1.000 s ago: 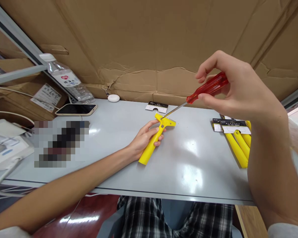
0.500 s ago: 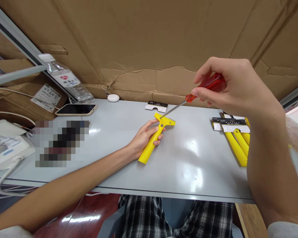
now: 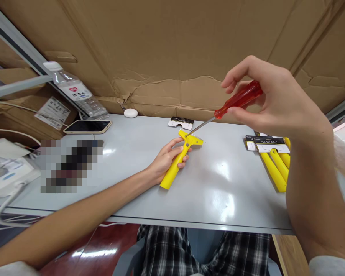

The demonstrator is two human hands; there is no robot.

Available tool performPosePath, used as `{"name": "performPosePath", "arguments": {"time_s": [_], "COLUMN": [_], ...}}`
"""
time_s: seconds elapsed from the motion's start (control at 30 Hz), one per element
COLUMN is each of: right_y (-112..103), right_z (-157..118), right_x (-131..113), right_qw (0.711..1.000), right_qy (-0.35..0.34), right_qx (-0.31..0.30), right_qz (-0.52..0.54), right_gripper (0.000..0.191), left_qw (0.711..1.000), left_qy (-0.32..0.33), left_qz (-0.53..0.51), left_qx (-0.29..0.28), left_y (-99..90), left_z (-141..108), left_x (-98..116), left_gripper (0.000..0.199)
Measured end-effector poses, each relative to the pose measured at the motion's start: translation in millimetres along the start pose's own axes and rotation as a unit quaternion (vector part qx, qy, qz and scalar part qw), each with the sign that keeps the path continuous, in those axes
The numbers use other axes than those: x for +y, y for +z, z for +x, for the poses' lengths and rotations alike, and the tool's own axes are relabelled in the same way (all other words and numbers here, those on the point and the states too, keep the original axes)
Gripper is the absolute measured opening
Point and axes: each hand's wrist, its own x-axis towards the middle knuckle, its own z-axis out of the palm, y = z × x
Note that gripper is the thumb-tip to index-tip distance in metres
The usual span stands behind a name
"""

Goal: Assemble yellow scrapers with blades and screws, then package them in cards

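A yellow scraper [image 3: 172, 170] with a wide T-shaped head is in my left hand [image 3: 168, 159], whose fingers wrap round the handle near the head. My right hand [image 3: 271, 97] is raised above the table, with a red-handled screwdriver [image 3: 237, 100] between its thumb and palm. Its other fingers are lifted and partly spread off the handle. The screwdriver slants down to the left, and its metal tip meets the scraper's head on the left side, at what looks like a screw hole. The tip itself is too small to make out clearly.
Several more yellow scrapers [image 3: 273, 170] with black-and-white cards lie by my right forearm. A loose card [image 3: 180, 123] lies behind the scraper head. A phone [image 3: 87, 127], a white oval case [image 3: 130, 113] and a water bottle [image 3: 77, 92] are at the back left. Cardboard [image 3: 178, 50] walls the far side.
The fingers of my right hand have loosened and spread from the screwdriver's handle, and the hand has shifted slightly. The tip stays at the scraper's head. My left hand and the scraper hold still.
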Motion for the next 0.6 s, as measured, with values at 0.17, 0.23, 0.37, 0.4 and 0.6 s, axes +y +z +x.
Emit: {"name": "performPosePath", "arguments": {"time_s": [0.17, 0.23, 0.37, 0.4, 0.6], "right_y": [-0.3, -1.6, -3.3, -3.1, -1.5], "right_z": [1.6, 2.9, 4.2, 4.3, 4.8], "right_x": [2.8, 1.0, -3.4, -3.8, -2.9], "right_qw": [1.000, 1.000, 0.999, 0.999, 0.999], "right_qy": [0.001, 0.015, 0.041, 0.041, 0.031], "right_qx": [0.003, 0.003, 0.009, 0.013, 0.017], "right_qz": [0.008, 0.010, 0.001, -0.007, 0.010], "right_gripper": [0.032, 0.028, 0.025, 0.024, 0.024], "left_qw": [1.000, 1.000, 1.000, 1.000, 1.000], "left_qy": [0.000, 0.003, 0.008, 0.009, 0.008], "left_qz": [0.001, 0.002, 0.001, 0.001, 0.005], "left_qx": [0.000, -0.003, -0.011, -0.013, -0.008], "left_y": [-1.2, -1.6, -2.5, -2.5, -1.0], "left_z": [1.7, 2.2, 2.8, 2.8, 0.8], "left_x": [-0.9, -1.1, -1.8, -2.1, -1.9], "left_gripper": [0.043, 0.041, 0.040, 0.041, 0.041]}}
